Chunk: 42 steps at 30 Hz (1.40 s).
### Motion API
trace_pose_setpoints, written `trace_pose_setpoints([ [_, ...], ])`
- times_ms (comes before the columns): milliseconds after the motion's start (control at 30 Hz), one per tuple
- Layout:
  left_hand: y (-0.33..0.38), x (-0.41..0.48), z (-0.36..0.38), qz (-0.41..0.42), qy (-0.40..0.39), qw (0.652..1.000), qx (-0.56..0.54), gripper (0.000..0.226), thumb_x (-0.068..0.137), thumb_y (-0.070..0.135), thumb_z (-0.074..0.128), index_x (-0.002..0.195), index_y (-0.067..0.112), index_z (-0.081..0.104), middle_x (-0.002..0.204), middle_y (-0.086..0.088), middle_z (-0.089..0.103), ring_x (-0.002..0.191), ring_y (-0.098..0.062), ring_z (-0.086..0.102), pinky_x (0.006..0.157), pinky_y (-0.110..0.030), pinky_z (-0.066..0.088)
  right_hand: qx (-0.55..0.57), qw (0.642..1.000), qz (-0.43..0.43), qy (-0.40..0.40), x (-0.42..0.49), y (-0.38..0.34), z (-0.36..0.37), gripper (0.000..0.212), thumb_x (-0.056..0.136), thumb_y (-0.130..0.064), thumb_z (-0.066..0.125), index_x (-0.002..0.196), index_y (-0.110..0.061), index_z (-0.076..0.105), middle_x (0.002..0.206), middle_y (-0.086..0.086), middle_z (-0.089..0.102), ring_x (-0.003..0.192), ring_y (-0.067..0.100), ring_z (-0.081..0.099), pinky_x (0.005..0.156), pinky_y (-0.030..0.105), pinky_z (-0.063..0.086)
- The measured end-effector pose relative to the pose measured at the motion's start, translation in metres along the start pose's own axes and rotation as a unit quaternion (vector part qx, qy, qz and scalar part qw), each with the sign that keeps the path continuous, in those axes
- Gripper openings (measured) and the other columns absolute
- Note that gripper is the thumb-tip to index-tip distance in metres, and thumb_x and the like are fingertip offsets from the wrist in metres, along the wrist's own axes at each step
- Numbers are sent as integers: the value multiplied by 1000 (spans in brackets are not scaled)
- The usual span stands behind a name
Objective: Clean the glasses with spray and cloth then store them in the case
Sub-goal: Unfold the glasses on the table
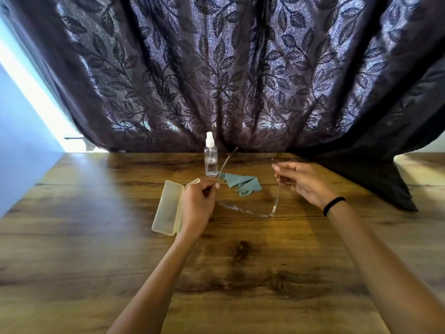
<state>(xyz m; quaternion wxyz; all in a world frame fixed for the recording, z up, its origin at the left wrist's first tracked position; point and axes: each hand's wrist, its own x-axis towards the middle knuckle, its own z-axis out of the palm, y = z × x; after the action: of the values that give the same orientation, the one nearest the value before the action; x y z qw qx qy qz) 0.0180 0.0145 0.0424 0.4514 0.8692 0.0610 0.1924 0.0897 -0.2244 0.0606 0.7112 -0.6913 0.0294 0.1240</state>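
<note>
The person holds the thin, clear-lensed metal glasses [250,210] up off the brown wooden table [240,273], one arm of the frame in each hand. The arms are spread open and the lenses face the person. Holding them this way likely keeps fingers off the lenses, so they stay free for the spray and the wipe.

The left hand [198,203] is curled closed, pinching the left arm of the glasses between thumb and fingertips. The right hand [301,180] is partly closed too, with its fingers wrapped lightly round the right arm near its tip. A black band [333,204] sits on that wrist.

The small clear plastic spray bottle with a white top [210,156] stands upright at the back of the table. The crumpled blue-grey cleaning cloth [240,184] lies just in front of it, between the two hands. The pale yellow plastic case [168,208] lies open just left of the left hand, ready for the glasses later. A dark leafy curtain [216,68] hangs behind.
</note>
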Motion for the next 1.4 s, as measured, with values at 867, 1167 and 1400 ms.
trace_pose_setpoints([
  [867, -10, -22, 25, 85, -131, 976, 151, 25, 91, 7, 51, 114, 10, 61, 97, -7, 70, 77, -17, 65, 65, -25, 52, -232, 966, 6, 112, -20, 54, 10, 15, 88, -22, 60, 93, -9, 66, 64, 4, 62, 47, 9, 46, 36, 11, 36],
  [1167, -8, -12, 14, 84, -109, 971, 194, 21, 94, 29, 52, 96, 11, 63, 87, -4, 67, 72, -17, 62, 59, -24, 46, -291, 944, 3, 156, -10, 39, 3, 33, 78, -43, 68, 83, -11, 67, 67, 0, 65, 44, 8, 51, 38, 15, 35],
  [1400, -11, 46, -4, -17, -83, 996, 14, 24, 85, 23, 66, 106, 11, 67, 94, -3, 71, 70, -10, 65, 62, -17, 53, -185, 968, -132, 105, 13, 0, 27, 21, 81, -23, 69, 93, -6, 67, 72, 3, 65, 52, 9, 54, 42, 14, 42],
])
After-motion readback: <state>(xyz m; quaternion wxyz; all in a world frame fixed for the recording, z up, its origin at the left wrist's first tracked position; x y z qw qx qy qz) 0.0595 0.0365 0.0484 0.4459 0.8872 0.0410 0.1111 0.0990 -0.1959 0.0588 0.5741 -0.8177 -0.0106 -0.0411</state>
